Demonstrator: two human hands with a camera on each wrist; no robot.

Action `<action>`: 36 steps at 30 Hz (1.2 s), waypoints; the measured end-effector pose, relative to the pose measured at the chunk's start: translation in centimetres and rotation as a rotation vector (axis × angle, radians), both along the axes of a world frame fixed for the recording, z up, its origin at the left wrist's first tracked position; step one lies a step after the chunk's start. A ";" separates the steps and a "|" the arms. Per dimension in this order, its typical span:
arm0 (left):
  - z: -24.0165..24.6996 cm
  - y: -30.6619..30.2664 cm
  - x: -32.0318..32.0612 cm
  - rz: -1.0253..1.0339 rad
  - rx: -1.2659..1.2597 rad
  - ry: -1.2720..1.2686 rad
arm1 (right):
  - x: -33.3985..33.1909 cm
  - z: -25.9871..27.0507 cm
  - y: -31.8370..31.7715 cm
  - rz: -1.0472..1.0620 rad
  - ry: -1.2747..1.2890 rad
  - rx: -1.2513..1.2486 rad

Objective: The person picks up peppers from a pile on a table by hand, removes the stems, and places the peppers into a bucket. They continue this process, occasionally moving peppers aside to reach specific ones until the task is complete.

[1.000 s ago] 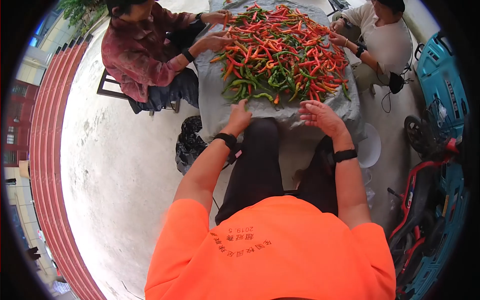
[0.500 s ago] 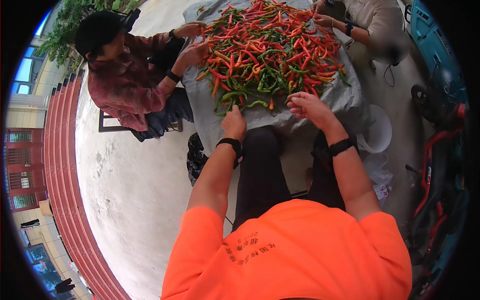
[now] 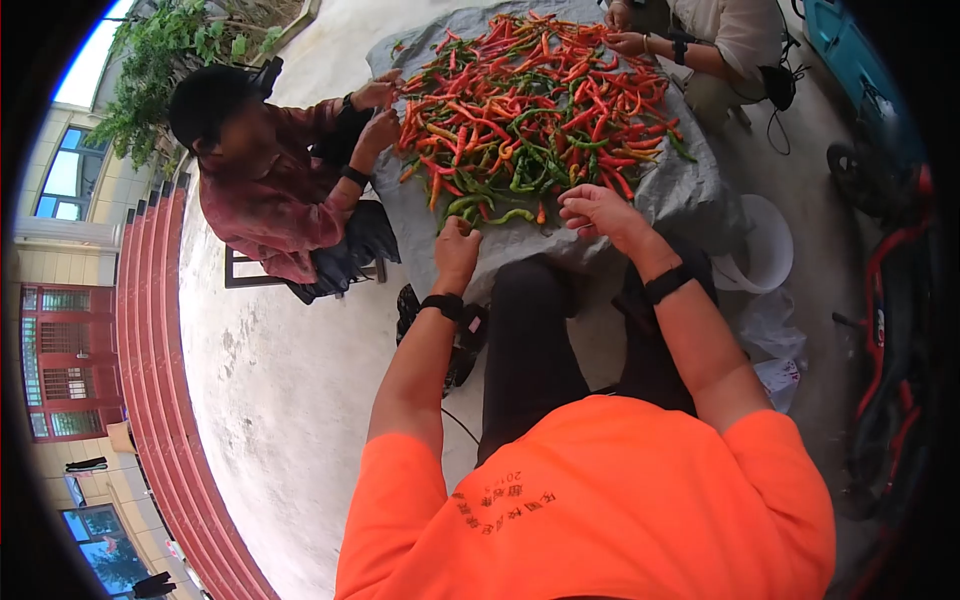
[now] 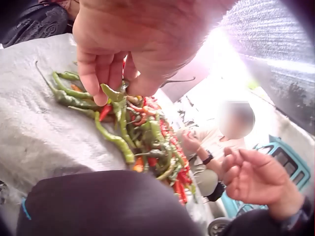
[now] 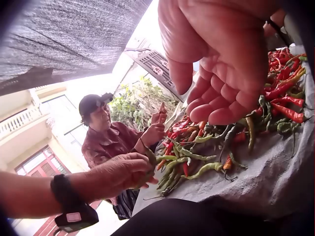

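A wide heap of red, orange and green chili peppers (image 3: 540, 105) lies on a grey sheet (image 3: 700, 205) over a table. At its near left edge my left hand (image 3: 457, 250) pinches a green chili pepper (image 4: 114, 93) between thumb and fingers. Its thin dark stem sticks out past the thumb in the left wrist view. Several loose green peppers (image 4: 112, 135) lie just below that hand. My right hand (image 3: 605, 213) hovers at the near edge of the heap, palm toward the left hand. Its fingers (image 5: 214, 105) are loosely curled around nothing, the thumb apart from them.
A person in a dark red shirt (image 3: 275, 205) sits at the left, hands at the heap. Another in a pale top (image 3: 725, 40) handles peppers at the far right. A white bucket (image 3: 765, 245) and plastic bags (image 3: 775, 330) stand right of my knees, near a red scooter (image 3: 880, 290).
My left hand has gone from the near edge of the heap to pinching a green pepper there. My right hand stays loosely curled near the edge. The head view has shifted.
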State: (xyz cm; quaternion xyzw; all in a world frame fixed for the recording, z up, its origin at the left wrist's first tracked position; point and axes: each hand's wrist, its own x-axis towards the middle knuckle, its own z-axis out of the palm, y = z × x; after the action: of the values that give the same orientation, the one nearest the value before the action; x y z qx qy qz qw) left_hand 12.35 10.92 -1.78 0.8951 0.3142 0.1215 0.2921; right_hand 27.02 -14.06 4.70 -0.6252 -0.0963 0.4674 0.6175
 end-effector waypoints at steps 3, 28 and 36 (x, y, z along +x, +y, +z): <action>3.5 -1.3 -0.1 -0.002 -0.469 -0.172 | -0.6 0.6 0.3 0.103 -0.078 0.011; -0.5 -10.9 -3.5 -0.033 -2.088 -0.736 | -5.9 -2.5 2.9 0.395 -0.171 -0.020; 0.9 -10.1 -5.1 -0.097 -1.897 -0.599 | -4.6 -2.5 2.6 0.227 -0.182 0.029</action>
State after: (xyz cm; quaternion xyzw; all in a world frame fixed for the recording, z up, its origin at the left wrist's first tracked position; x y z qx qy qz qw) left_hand 7.21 0.83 -0.88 0.2357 0.1577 0.0288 0.9585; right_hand 22.40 -11.42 2.23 -0.6411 -0.2287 0.4741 0.5585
